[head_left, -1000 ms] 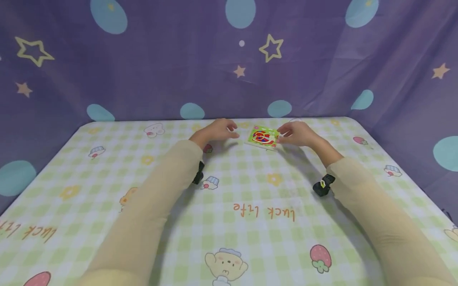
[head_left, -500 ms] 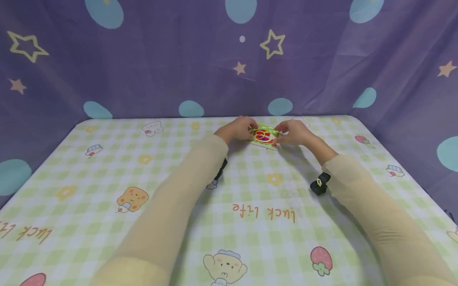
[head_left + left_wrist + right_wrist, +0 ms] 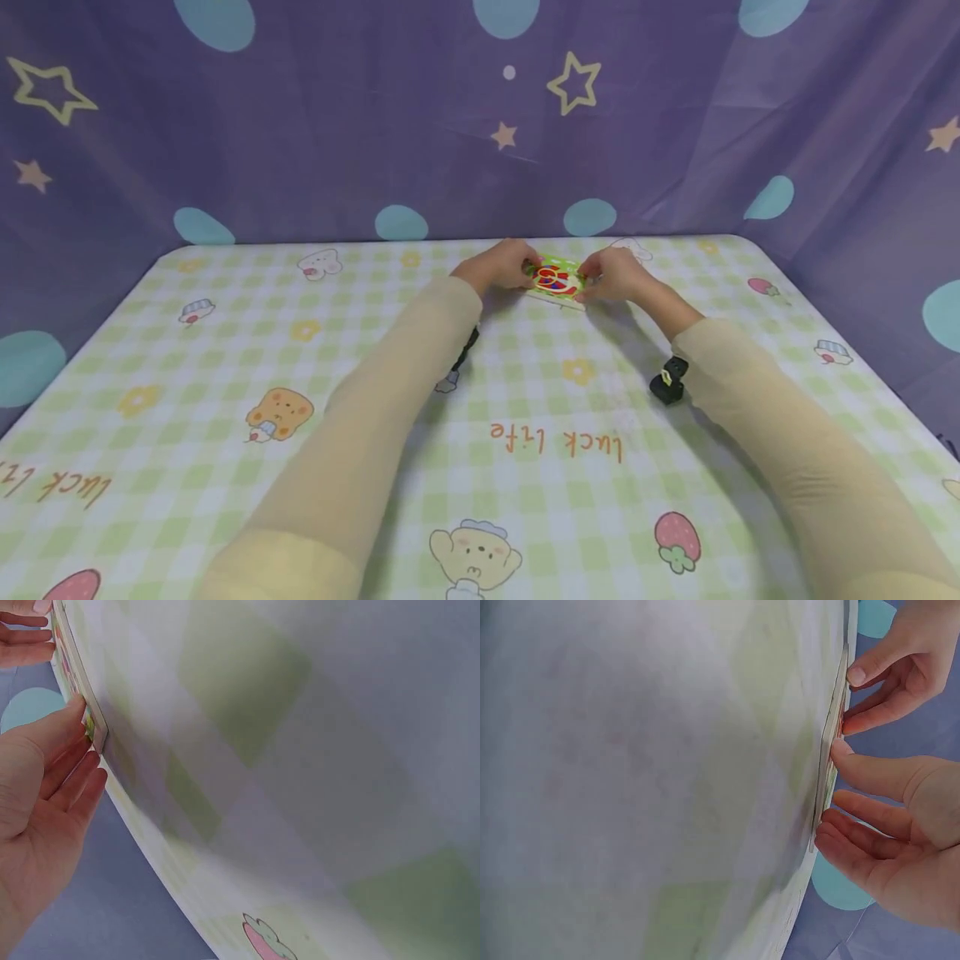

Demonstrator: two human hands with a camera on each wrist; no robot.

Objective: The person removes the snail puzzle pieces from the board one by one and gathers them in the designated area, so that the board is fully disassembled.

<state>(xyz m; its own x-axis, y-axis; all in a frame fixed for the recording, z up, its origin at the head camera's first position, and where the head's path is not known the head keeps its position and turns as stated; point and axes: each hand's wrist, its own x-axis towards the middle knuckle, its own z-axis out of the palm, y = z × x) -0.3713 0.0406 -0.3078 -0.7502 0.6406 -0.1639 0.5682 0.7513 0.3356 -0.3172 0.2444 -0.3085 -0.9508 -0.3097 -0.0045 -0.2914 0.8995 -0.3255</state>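
Note:
Near the far edge of the table lies a flat, square puzzle board (image 3: 557, 281) with a bright green border and a red and blue swirl picture. My left hand (image 3: 504, 264) grips its left side. In the left wrist view, the thumb of that hand (image 3: 45, 780) is on the board's face and the fingers are at the edge of the puzzle board (image 3: 99, 729). On the opposite side my right hand (image 3: 618, 277) holds the right edge. From the right wrist, the right hand (image 3: 892, 825) has its thumb on top and fingertips along the thin side. Fingers hide both side edges.
A green-and-white checked tablecloth (image 3: 375, 333) with printed cartoon figures covers the table. Behind it hangs a purple curtain (image 3: 300, 125) with stars and blue spots. Small black cameras sit on both wrists, one being the right camera (image 3: 670, 381).
My left hand has moved right, from beside the puzzle board to gripping its left edge. The right hand has stayed at the right edge. The head view has tilted slightly.

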